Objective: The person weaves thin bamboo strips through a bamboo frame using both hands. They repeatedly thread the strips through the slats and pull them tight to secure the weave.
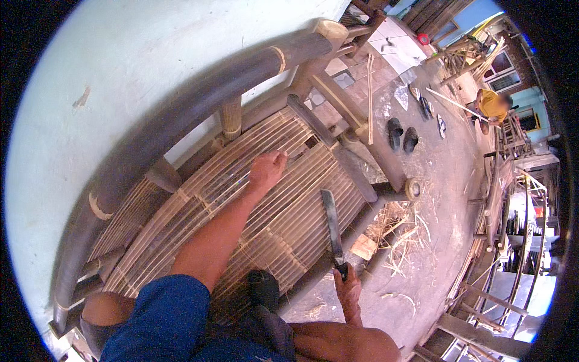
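Note:
Under me is a bamboo bench whose seat is made of thin parallel bamboo slats. My left hand is over the far part of the seat, its fingers curled closed by a gap between slats. What those fingers pinch, if anything, is too small to make out. At the seat's right side my right hand is wrapped round the dark handle of a machete. Its long blade points away from me over the slats.
A thick dark bamboo rail runs along the pale wall at left. Bamboo shavings lie on the floor beside the bench's right end. Dark sandals are farther off. At far right, another person in a yellow shirt sits among bamboo frames.

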A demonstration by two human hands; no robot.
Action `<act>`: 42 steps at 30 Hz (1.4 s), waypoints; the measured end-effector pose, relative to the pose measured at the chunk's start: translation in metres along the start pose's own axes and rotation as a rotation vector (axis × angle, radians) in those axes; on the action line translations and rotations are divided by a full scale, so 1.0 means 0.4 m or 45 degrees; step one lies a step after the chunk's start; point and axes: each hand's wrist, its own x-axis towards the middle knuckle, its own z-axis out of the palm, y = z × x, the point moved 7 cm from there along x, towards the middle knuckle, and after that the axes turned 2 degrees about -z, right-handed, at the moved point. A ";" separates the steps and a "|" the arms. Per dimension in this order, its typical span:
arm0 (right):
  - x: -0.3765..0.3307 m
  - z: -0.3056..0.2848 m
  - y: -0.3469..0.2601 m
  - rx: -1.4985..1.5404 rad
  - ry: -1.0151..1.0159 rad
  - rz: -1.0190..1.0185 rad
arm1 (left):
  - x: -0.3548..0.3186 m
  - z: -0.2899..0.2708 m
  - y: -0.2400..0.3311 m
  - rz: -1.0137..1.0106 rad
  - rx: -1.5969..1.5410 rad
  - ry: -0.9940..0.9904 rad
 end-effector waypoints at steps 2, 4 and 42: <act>0.042 -0.031 -0.064 -0.373 0.129 -0.306 | -0.005 -0.004 0.048 0.216 0.138 0.079; 0.108 -0.064 -0.121 -0.361 0.266 -0.377 | -0.019 -0.004 0.083 0.350 0.074 0.059; 0.712 0.366 -0.471 0.212 -1.201 -0.138 | -0.100 0.067 -0.146 -0.324 -0.185 -0.340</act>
